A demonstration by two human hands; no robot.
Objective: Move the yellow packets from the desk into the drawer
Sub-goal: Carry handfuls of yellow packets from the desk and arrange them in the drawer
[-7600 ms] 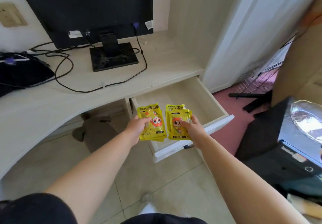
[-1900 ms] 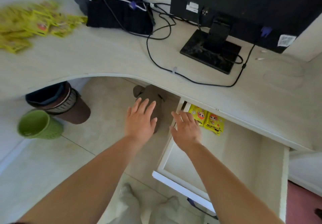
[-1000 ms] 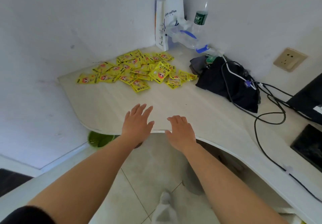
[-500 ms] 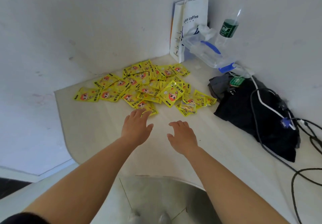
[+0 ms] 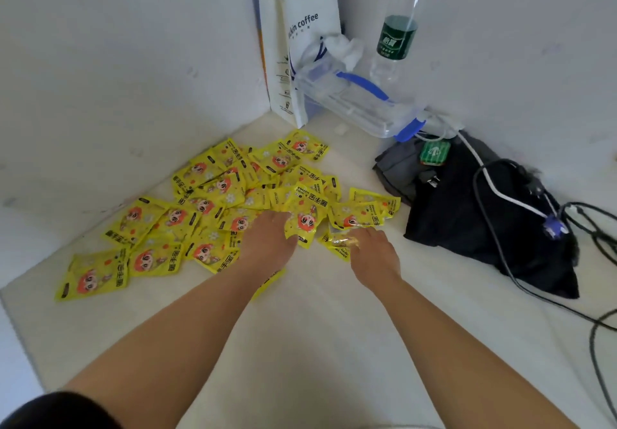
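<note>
Head view: a heap of yellow packets (image 5: 233,201) lies spread over the pale desk (image 5: 317,345) in the wall corner, with the drawer out of view. The left hand (image 5: 268,245) rests palm-down on the near edge of the heap, fingers on a packet, grasp not discernible; the right hand (image 5: 374,255) touches a crumpled packet (image 5: 339,245) with its fingertips, closure likewise unclear. Behind stand a white paper bag (image 5: 297,45), a clear container (image 5: 354,101), a water bottle (image 5: 395,38) and a black bag (image 5: 484,215) with cables.
</note>
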